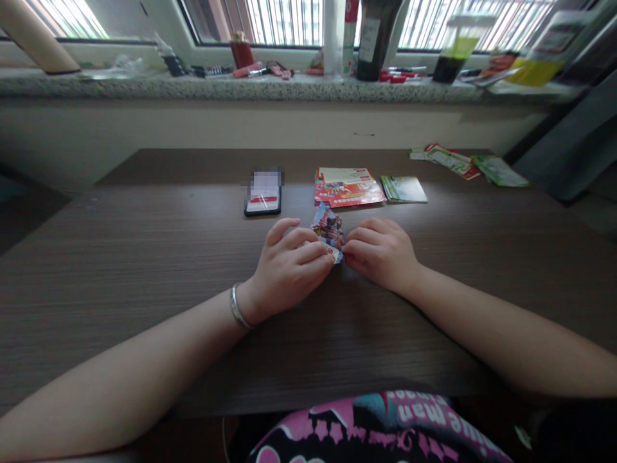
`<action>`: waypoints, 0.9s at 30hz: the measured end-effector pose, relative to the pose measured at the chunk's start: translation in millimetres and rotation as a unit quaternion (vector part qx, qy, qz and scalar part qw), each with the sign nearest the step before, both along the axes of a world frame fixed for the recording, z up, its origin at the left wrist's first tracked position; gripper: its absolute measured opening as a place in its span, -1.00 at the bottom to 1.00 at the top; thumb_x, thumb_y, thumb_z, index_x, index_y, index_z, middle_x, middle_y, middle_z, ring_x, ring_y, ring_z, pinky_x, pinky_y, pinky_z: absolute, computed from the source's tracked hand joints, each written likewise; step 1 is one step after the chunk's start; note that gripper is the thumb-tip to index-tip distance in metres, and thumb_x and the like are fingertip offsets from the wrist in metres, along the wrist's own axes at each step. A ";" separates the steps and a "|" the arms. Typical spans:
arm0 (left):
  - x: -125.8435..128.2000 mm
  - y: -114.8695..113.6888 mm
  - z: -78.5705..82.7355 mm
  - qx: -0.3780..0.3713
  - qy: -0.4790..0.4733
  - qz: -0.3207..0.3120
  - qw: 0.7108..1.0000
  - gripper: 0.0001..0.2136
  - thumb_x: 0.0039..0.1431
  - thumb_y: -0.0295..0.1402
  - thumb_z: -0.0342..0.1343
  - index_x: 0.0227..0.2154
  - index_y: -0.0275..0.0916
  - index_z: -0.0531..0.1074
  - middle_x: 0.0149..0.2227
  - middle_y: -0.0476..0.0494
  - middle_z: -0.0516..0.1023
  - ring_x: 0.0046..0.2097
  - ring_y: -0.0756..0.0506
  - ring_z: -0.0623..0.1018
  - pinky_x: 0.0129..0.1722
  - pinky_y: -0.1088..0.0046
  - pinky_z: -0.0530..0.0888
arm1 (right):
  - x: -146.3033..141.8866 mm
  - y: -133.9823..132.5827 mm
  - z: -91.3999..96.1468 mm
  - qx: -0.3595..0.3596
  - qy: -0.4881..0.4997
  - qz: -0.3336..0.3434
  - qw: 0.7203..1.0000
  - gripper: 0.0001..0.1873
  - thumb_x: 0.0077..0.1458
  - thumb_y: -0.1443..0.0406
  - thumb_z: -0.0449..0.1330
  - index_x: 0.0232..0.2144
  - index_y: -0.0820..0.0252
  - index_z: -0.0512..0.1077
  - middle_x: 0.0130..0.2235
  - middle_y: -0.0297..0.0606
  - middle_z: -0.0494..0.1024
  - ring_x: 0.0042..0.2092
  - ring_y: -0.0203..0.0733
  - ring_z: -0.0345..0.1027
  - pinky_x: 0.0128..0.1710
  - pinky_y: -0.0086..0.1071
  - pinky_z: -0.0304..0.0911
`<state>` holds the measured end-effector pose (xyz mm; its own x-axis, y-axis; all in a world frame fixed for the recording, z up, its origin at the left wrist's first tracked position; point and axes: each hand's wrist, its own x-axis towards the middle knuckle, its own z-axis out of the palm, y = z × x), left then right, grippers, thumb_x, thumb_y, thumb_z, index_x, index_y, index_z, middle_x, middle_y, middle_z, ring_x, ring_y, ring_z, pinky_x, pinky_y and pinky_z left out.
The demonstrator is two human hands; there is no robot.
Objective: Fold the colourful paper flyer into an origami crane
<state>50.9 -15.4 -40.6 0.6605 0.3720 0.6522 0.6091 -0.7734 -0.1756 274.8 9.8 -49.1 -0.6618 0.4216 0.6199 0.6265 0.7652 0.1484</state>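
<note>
1. The crinkly picture paper [328, 224] is near the middle of the surface [144, 238], between the two grips.
2. The left grip [292, 258] is closed on the near end of the paper, with its fingers bent over it.
3. The right grip [380, 251] looks pinched on the paper's right side, but the fingers hide the exact spot.
4. The step now seems to be working the paper with both grips. I think the next move calls for a firm left hold and small, gentle right finger moves, so the paper does not rip.
5. Toward the far edge lie a phone [264, 199], red cards [351, 190] and a small flat stack [405, 190].
6. More cards [453, 161] lie by the far right corner.
</note>
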 end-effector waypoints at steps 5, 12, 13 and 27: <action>0.6 0.3 -0.6 0.010 0.006 0.009 1.000 -0.94 0.22 -0.41 0.13 -0.30 -0.09 0.44 -0.36 0.12 0.57 -0.17 -0.04 0.48 0.14 0.16 0.25 | -0.8 -1.3 1.0 -0.001 -0.010 0.000 1.000 -0.82 0.20 0.24 0.14 -0.43 0.09 0.47 -0.31 -0.38 0.59 -0.24 -0.19 0.30 -0.24 -0.28 0.10; 0.5 2.1 -2.1 0.010 0.000 0.001 1.000 -0.96 0.20 -0.38 0.16 -0.31 -0.08 0.45 -0.35 0.13 0.59 -0.17 -0.05 0.48 0.14 0.17 0.23 | -1.9 -3.9 -0.1 -0.008 0.004 0.001 1.000 -0.82 0.19 0.26 0.15 -0.45 0.14 0.45 -0.36 -0.34 0.58 -0.27 -0.20 0.33 -0.27 -0.30 0.12; 0.2 2.8 -2.3 0.009 -0.002 0.003 1.000 -0.97 0.20 -0.37 0.17 -0.32 -0.08 0.46 -0.34 0.14 0.59 -0.16 -0.05 0.48 0.14 0.17 0.23 | -1.5 -3.5 -0.7 -0.012 0.007 0.000 1.000 -0.82 0.18 0.27 0.16 -0.46 0.15 0.45 -0.36 -0.33 0.58 -0.27 -0.20 0.33 -0.28 -0.31 0.13; -24.2 27.9 -8.0 -0.027 -0.024 0.004 0.999 -0.92 0.22 -0.37 0.14 -0.34 -0.05 0.53 -0.22 -0.01 0.53 -0.17 -0.07 0.42 -0.06 0.30 0.33 | 19.3 13.2 -9.3 -0.115 0.129 -0.025 0.985 -0.90 0.16 0.27 0.19 -0.37 0.14 0.49 -0.33 -0.26 0.56 -0.25 -0.15 0.38 -0.22 -0.28 0.28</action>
